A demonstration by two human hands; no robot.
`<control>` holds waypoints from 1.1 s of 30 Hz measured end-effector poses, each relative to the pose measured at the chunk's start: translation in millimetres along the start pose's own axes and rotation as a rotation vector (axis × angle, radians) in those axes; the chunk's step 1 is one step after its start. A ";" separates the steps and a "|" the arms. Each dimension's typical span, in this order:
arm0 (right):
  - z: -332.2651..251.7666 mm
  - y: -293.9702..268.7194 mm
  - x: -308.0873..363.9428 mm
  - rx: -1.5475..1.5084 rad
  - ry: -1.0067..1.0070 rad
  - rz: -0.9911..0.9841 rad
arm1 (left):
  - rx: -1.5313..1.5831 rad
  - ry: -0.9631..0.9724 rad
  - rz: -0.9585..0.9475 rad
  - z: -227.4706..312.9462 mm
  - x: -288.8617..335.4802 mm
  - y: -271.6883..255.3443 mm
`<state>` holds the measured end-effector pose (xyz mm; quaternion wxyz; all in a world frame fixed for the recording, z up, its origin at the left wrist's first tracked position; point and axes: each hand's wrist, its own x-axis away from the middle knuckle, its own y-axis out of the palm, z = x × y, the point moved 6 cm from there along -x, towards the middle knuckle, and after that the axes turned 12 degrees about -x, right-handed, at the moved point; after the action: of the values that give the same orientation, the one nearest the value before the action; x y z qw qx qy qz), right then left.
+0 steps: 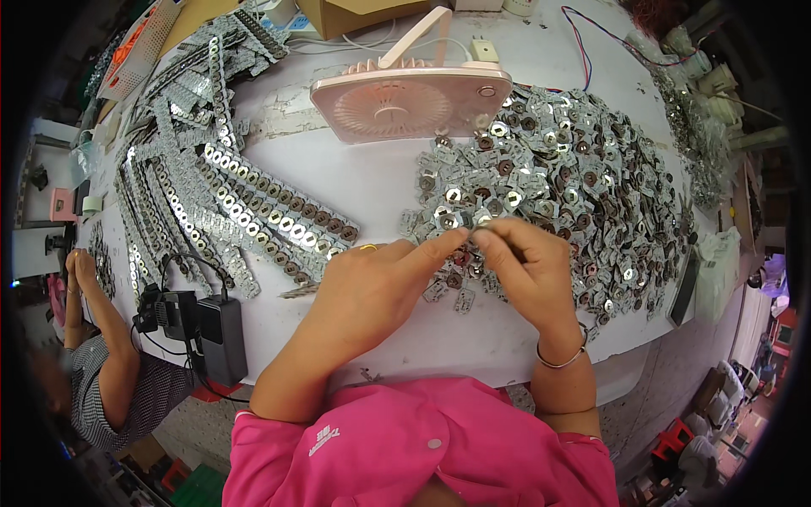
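Observation:
My left hand (367,287) and my right hand (534,269) meet at the near left edge of a wide heap of small silvery metal pieces (574,182) with round centres. Thumb and fingers of both are pinched together at the fingertips. Whatever sits between them is tiny and mostly covered, so I cannot make it out. A few loose pieces lie on the white table just below the fingertips. To the left of my left hand, long metal strips (279,215) with rows of round discs are laid out side by side, with more stacked behind them.
A pink fan (397,106) stands behind my hands. Black boxes with cables (221,338) sit at the left table edge. Farther off are a white basket (139,51), a cardboard box (355,15) and a clear plastic bag (718,270). A co-worker (118,372) sits at the left.

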<state>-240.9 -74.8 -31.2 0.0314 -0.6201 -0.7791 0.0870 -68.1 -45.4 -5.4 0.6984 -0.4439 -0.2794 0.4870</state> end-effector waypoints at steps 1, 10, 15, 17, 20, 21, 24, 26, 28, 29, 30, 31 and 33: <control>2.7 3.0 1.6 -0.092 0.051 -0.048 | 0.073 -0.006 0.036 -1.6 0.5 -0.6; 11.6 8.4 10.2 -0.353 0.366 -0.262 | 0.302 -0.124 -0.182 -18.8 4.2 -0.7; 12.8 23.5 11.8 -0.335 0.391 -0.488 | 0.320 0.017 -0.262 -21.9 8.8 7.4; 12.8 29.3 13.5 -0.411 0.337 -0.447 | 0.408 0.036 -0.286 -25.2 9.8 12.0; 16.1 35.1 17.1 -0.651 0.455 -0.420 | 0.577 -0.021 -0.298 -18.9 7.1 2.3; 17.6 37.5 18.6 -0.753 0.527 -0.418 | 0.587 -0.019 -0.272 -18.1 6.6 1.0; 17.0 34.9 14.9 -0.797 0.516 -0.310 | 0.494 0.010 -0.101 -13.2 4.0 -5.6; 17.5 30.5 12.9 -0.625 0.400 -0.163 | 0.265 0.063 0.124 -6.3 1.1 -8.5; 15.5 26.5 13.1 -0.426 0.273 -0.069 | 0.126 0.106 0.179 -1.7 0.2 -5.7; 14.0 25.5 13.9 -0.315 0.205 -0.049 | 0.057 0.126 0.203 -0.7 0.8 -3.8; 11.5 24.0 14.4 -0.204 0.136 -0.030 | -0.002 0.147 0.211 -1.0 1.5 -0.8; 9.2 24.3 14.1 -0.182 0.115 -0.045 | -0.062 0.169 0.219 -1.7 2.0 2.4; 1.9 24.6 11.8 -0.137 0.069 -0.073 | -0.112 0.181 0.268 -1.9 3.2 4.6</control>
<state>-220.2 -58.2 -38.0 0.0187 -0.5947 -0.8037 0.0107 -67.3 -42.5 -10.5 0.6236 -0.5575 -0.1804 0.5174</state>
